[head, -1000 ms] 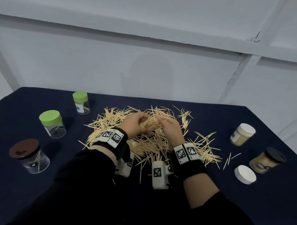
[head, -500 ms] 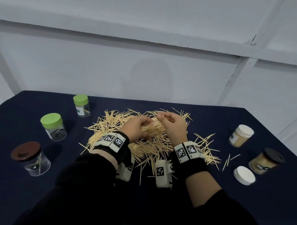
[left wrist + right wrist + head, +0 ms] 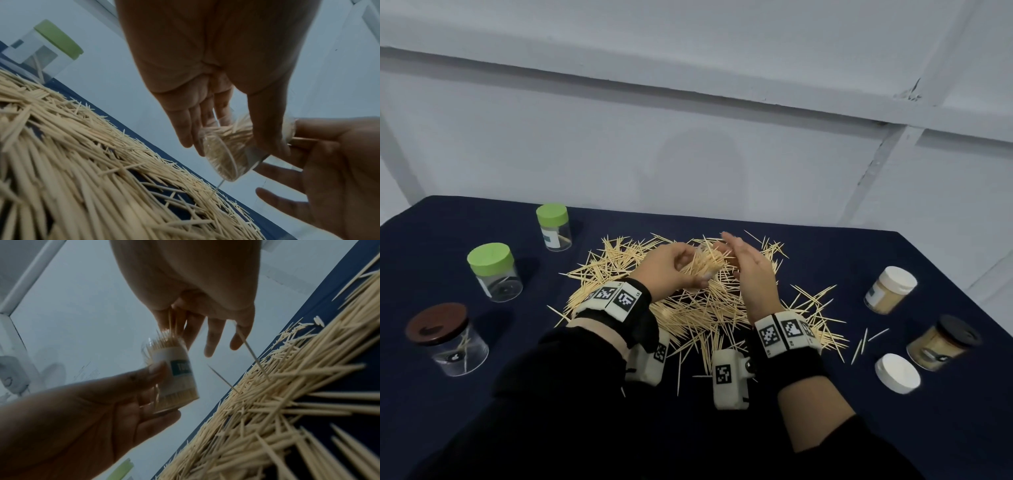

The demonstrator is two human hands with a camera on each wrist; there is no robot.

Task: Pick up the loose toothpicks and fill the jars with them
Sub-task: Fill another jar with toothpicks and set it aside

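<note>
- Above the toothpick pile, seen from the head camera, a clear jar is held tilted in the left hand, its mouth toward the right hand. The right hand is just beside that mouth, fingers straight, gripping nothing that can be seen. No writing can be read on the capped jars at the table's sides.
- From the left wrist, the jar's round base is seen end-on; thumb and fingers are curled round its wall, and packed picks run along its long axis.
- From the right wrist, pick tips stick out of the jar's open mouth, just below the right fingertips. The label begins "TOO"; the rest is hidden. Two picks are seen in the air above the pile.
</note>
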